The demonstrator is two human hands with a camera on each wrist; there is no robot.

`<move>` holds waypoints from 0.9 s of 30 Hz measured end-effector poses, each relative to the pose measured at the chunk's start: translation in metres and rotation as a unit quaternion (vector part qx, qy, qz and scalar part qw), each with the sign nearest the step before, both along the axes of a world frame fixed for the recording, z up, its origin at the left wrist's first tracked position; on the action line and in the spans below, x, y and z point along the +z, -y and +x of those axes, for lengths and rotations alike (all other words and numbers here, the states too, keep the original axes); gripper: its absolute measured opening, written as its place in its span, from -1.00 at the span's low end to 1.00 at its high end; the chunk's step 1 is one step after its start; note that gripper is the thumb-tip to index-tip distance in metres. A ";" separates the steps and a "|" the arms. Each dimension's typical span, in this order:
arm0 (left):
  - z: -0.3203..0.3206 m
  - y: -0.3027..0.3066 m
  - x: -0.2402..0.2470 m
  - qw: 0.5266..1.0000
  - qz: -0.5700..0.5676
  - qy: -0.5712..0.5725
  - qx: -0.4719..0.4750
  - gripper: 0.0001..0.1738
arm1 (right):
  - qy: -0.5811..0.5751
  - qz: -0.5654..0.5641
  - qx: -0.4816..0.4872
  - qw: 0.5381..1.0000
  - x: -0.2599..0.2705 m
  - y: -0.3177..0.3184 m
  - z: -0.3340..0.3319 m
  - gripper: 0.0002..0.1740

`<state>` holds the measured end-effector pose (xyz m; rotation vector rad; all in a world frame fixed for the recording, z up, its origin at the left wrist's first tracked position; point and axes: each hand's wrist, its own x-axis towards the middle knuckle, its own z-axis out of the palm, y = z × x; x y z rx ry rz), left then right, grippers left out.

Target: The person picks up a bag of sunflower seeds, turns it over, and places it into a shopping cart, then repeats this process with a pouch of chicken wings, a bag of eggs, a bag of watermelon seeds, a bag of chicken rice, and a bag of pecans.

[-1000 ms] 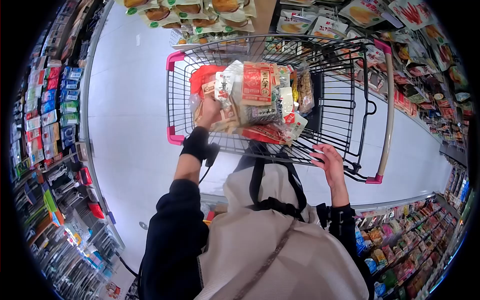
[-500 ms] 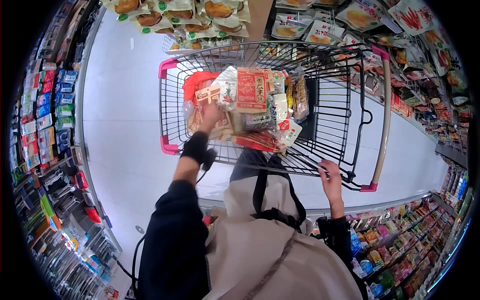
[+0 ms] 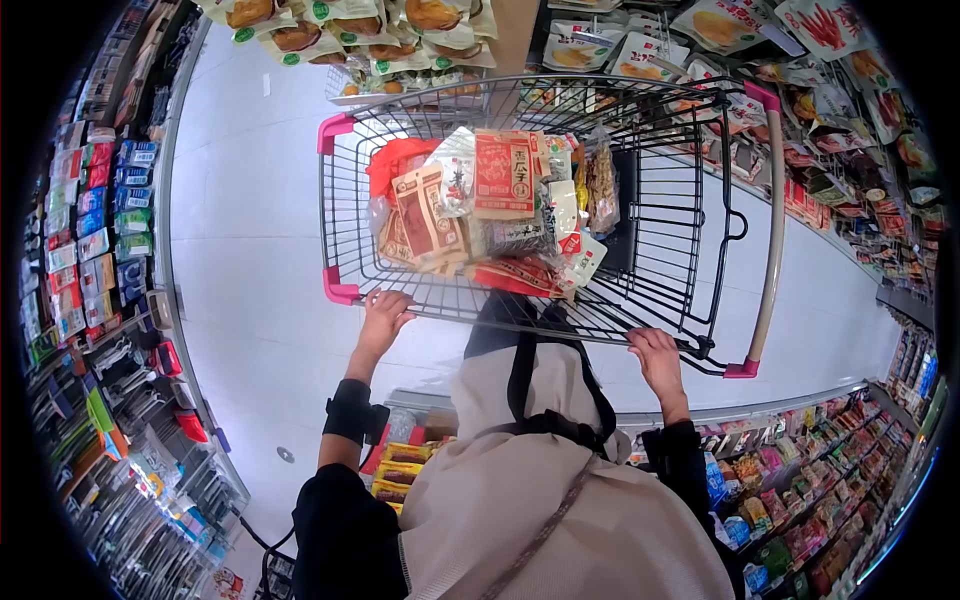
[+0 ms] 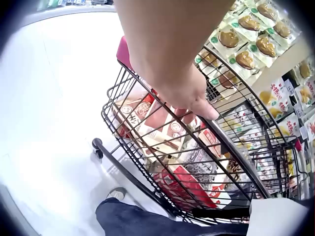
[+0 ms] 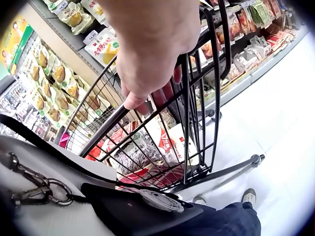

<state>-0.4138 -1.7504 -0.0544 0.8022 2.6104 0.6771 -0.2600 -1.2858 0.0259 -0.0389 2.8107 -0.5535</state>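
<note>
A wire shopping cart (image 3: 668, 210) with pink corner pieces stands sideways in front of me. My left hand (image 3: 385, 318) grips its near rim beside the pink corner; in the left wrist view, the fingers of that hand (image 4: 183, 93) hook over the bar, with the thumb along it. Farther right on the same rim, my right hand (image 3: 655, 358) holds on, its fingers curled over into the basket in the right wrist view. Inside lie a brown paper packet (image 3: 430, 212), a red-and-tan packet (image 3: 504, 172), a white packet (image 3: 455, 175) and a red bag (image 3: 395, 165).
Bagged snacks (image 3: 400, 30) hang on a display beyond the cart, with more packets (image 3: 720, 35) to its right. Racks of goods (image 3: 95, 220) line the left side. Shelves of snacks (image 3: 790, 500) stand close behind on the right. The cart's handle (image 3: 768, 240) is at its right end.
My left hand has let go of the brown paper packet, which lies in the cart, and come back to the near rim. My right hand's fingers have settled over the rim.
</note>
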 end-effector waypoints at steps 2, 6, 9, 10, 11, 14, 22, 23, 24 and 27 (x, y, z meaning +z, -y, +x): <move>0.000 0.001 -0.004 1.000 0.002 0.003 0.000 -0.74 | 0.002 -0.001 -0.001 1.000 0.001 -0.001 0.000 -0.77; 0.001 -0.002 -0.009 1.000 0.015 0.010 0.002 -0.73 | -0.013 0.006 0.003 1.000 -0.002 -0.005 0.001 -0.79; 0.002 -0.005 -0.011 1.000 0.022 -0.005 0.014 -0.73 | 0.014 0.008 -0.004 1.000 -0.001 -0.006 0.001 -0.79; 0.002 -0.005 -0.011 0.999 0.033 -0.007 0.017 -0.73 | -0.005 0.010 -0.010 1.000 -0.002 -0.005 0.001 -0.81; 0.000 -0.005 -0.011 0.999 0.039 -0.006 0.017 -0.74 | -0.001 0.014 -0.016 1.000 -0.002 -0.004 0.001 -0.82; 0.000 -0.007 -0.011 0.999 0.049 -0.002 0.016 -0.74 | 0.000 0.016 -0.051 0.999 0.000 0.001 0.000 -0.82; -0.001 -0.005 -0.012 0.998 0.052 0.031 0.028 -0.72 | -0.040 0.015 -0.086 0.995 -0.003 0.009 0.006 -0.82; -0.001 -0.006 -0.011 0.998 0.053 0.036 0.026 -0.72 | -0.043 0.010 -0.087 0.995 -0.005 0.007 0.009 -0.82; -0.001 -0.007 -0.012 0.998 0.048 0.035 0.026 -0.71 | -0.066 0.006 -0.087 0.994 -0.008 0.003 0.012 -0.82; -0.002 -0.009 -0.024 0.998 0.048 0.032 0.025 -0.71 | -0.060 -0.014 -0.104 0.993 -0.020 -0.008 0.020 -0.80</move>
